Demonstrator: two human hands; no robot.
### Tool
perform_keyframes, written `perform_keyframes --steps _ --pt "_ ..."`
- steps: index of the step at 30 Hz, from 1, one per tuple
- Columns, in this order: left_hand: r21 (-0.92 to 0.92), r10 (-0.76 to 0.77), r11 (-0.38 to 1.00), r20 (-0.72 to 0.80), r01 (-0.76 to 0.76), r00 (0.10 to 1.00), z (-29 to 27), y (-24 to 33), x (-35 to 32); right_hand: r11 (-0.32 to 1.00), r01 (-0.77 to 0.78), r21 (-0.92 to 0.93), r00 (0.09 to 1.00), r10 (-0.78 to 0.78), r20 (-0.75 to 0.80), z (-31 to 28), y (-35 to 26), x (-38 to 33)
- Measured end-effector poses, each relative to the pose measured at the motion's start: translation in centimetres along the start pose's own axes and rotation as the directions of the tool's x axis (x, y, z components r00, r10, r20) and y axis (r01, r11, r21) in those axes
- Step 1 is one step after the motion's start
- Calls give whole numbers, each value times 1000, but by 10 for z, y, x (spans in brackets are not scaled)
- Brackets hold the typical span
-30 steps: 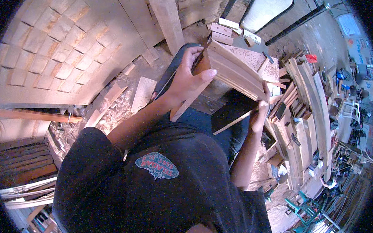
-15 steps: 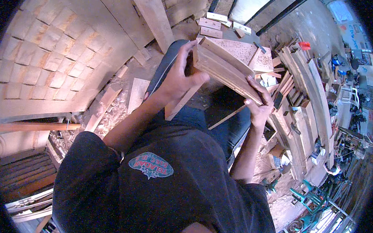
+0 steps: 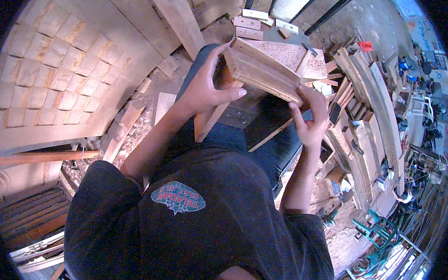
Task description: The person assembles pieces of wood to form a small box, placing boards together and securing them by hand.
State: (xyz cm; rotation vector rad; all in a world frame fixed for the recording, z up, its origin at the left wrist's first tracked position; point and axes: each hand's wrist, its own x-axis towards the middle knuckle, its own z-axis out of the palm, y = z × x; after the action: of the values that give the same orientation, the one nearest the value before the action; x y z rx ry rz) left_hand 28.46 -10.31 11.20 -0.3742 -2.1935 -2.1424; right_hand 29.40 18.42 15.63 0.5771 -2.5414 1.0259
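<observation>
piled wood (image 3: 372,135) lies right of our board (image 3: 262,74); our left hand (image 3: 205,91), half open, touches its left end; our right hand (image 3: 313,118) pinches its right.

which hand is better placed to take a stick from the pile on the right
Probably the right hand: it grips the right end of the wooden board, nearer the sticks. The left hand is at the left end, farther away.

Head-worn fisheye looked steeply down — shirt (image 3: 220,211) nearest, filling the lower middle; left hand (image 3: 202,92) and right hand (image 3: 315,118) beyond it, at mid-frame. Wide reach: wooden wall (image 3: 55,70) at left, green chair (image 3: 376,230) at right — edges bowed toward a dark rim.
</observation>
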Motion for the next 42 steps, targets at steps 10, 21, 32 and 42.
perform_keyframes --steps 10,21,32,42 --pt "-14 -13 1000 -32 13 999 4 -6 2 961 174 -214 983 -183 -21 26 -17 4" --pt "5 -14 1000 25 13 1000 -3 -2 3 973 76 -218 989 -101 -106 20 -12 10" --pt "-31 28 999 -24 -29 999 -3 -1 2 977 83 -194 972 -123 -202 13 -23 5" --pt "5 47 999 -37 -47 998 -2 -5 2 978 112 -177 991 -122 -48 26 -16 7"
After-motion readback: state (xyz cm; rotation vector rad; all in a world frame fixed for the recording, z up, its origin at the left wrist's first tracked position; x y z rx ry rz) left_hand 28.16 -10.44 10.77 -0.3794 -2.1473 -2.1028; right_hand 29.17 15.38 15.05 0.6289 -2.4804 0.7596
